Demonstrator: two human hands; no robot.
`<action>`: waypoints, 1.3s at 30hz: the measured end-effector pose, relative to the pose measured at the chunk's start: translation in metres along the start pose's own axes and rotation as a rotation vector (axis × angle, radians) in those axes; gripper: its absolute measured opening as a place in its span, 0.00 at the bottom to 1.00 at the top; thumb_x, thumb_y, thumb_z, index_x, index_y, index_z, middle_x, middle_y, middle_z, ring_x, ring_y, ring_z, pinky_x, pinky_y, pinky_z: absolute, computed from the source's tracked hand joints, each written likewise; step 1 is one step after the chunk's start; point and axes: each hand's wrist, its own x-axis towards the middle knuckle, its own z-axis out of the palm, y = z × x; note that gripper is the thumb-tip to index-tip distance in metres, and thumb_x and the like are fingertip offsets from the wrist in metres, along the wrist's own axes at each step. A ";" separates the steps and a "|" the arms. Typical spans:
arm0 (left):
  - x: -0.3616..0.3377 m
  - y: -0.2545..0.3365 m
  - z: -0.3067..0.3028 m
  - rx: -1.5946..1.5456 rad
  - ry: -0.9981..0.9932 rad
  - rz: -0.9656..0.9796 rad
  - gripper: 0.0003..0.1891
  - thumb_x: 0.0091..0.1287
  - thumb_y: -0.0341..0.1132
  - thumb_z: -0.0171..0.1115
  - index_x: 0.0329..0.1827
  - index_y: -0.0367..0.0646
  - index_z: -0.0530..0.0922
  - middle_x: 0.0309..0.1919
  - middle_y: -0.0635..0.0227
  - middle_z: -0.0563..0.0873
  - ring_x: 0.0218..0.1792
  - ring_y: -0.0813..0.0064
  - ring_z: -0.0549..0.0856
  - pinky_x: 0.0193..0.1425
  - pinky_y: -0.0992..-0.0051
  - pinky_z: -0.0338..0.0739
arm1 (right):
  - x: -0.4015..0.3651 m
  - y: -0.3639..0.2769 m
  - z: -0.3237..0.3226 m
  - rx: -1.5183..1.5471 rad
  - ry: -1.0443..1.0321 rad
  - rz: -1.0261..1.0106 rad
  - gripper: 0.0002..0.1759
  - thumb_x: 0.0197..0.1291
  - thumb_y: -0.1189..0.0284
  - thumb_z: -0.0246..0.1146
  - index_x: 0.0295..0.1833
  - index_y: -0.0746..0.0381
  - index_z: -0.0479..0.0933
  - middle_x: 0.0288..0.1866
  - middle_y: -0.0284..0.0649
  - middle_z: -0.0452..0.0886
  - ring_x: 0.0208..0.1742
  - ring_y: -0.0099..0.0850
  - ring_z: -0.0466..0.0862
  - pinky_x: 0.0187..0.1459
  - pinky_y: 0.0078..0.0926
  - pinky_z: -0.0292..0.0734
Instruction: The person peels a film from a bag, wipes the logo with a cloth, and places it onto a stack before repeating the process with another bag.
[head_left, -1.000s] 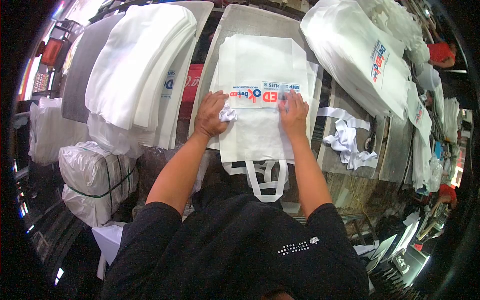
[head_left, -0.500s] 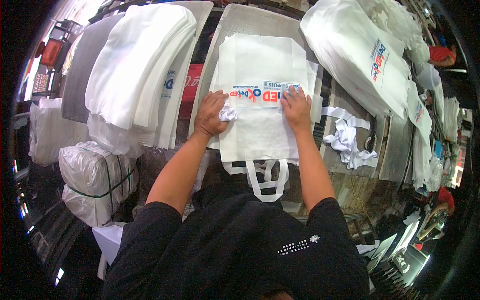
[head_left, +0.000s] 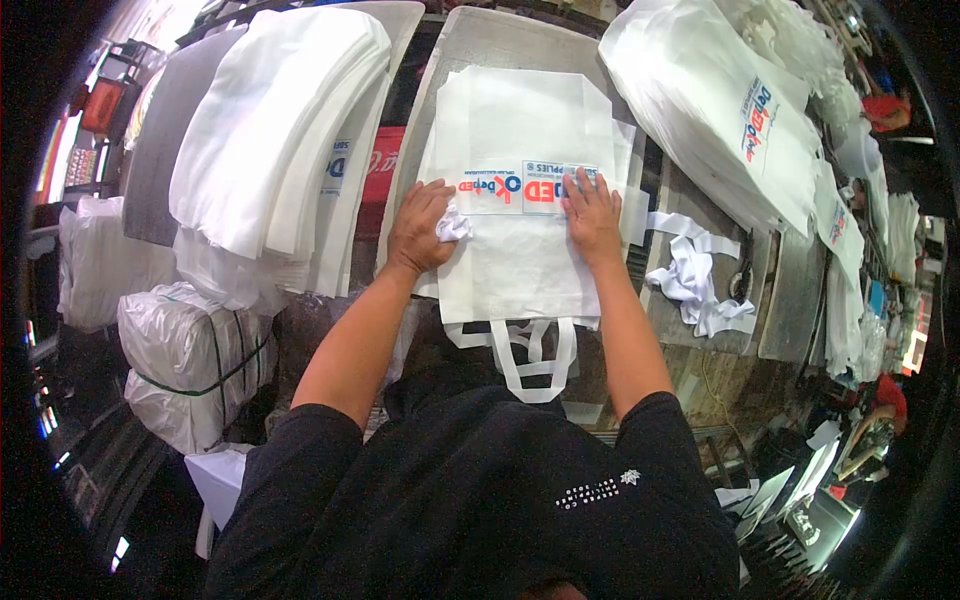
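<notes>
A white tote bag (head_left: 520,265) lies flat in front of me, its blue and red print upside down and its looped handle (head_left: 535,392) hanging toward my body. My left hand (head_left: 420,225) presses on the bag's left edge. A crumpled white cloth (head_left: 453,224) is tucked under its thumb and palm, partly hidden. On the right part of the print, my right hand (head_left: 594,220) lies flat with its fingers stretched out and nothing in it. Other white sheets show beneath the bag's edges.
A stack of white bags (head_left: 275,130) lies at the left and another pile (head_left: 710,110) at the right. Loose white strips (head_left: 690,275) rest beside my right hand. A strapped plastic-wrapped bundle (head_left: 195,360) stands lower left. Another person's red sleeve (head_left: 885,112) shows far right.
My right hand has slid slightly to the left across the print. My left hand and the bag stay nearly in place.
</notes>
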 end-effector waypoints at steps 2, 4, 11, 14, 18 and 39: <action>0.000 0.000 0.000 0.000 0.006 0.003 0.24 0.50 0.34 0.67 0.53 0.39 0.79 0.57 0.56 0.82 0.66 0.57 0.76 0.76 0.55 0.62 | 0.000 -0.001 -0.002 0.012 -0.001 0.000 0.26 0.74 0.55 0.51 0.75 0.40 0.67 0.79 0.34 0.64 0.79 0.45 0.60 0.74 0.59 0.50; 0.001 0.001 -0.002 0.005 0.005 0.008 0.23 0.51 0.34 0.67 0.52 0.39 0.79 0.57 0.56 0.82 0.66 0.57 0.76 0.76 0.56 0.62 | 0.000 -0.003 -0.003 0.011 0.010 0.002 0.24 0.73 0.56 0.52 0.73 0.42 0.69 0.78 0.33 0.64 0.78 0.45 0.61 0.74 0.61 0.50; 0.000 0.000 0.000 0.001 0.006 0.006 0.23 0.51 0.35 0.66 0.52 0.39 0.79 0.56 0.56 0.83 0.66 0.57 0.76 0.76 0.55 0.62 | 0.001 -0.008 0.000 -0.001 0.001 0.034 0.25 0.72 0.57 0.53 0.74 0.42 0.68 0.79 0.33 0.64 0.78 0.45 0.60 0.74 0.63 0.49; 0.000 -0.002 0.000 0.004 0.000 0.030 0.29 0.49 0.33 0.70 0.59 0.41 0.77 0.57 0.55 0.82 0.65 0.52 0.77 0.74 0.51 0.64 | 0.000 -0.010 -0.002 -0.007 0.029 0.027 0.25 0.72 0.58 0.54 0.73 0.42 0.69 0.78 0.34 0.65 0.77 0.45 0.61 0.73 0.63 0.49; 0.001 0.001 -0.001 0.002 0.004 0.013 0.26 0.51 0.34 0.68 0.56 0.40 0.78 0.57 0.55 0.82 0.65 0.54 0.77 0.75 0.53 0.63 | 0.002 -0.014 -0.006 0.016 0.091 0.013 0.25 0.69 0.60 0.56 0.71 0.47 0.71 0.74 0.38 0.68 0.75 0.44 0.64 0.72 0.64 0.50; -0.002 -0.007 0.007 -0.030 0.029 0.030 0.21 0.50 0.35 0.67 0.49 0.39 0.79 0.55 0.55 0.82 0.66 0.54 0.76 0.75 0.55 0.62 | -0.064 -0.036 -0.055 0.532 0.217 0.299 0.11 0.59 0.74 0.66 0.47 0.64 0.82 0.40 0.46 0.83 0.42 0.42 0.85 0.48 0.37 0.80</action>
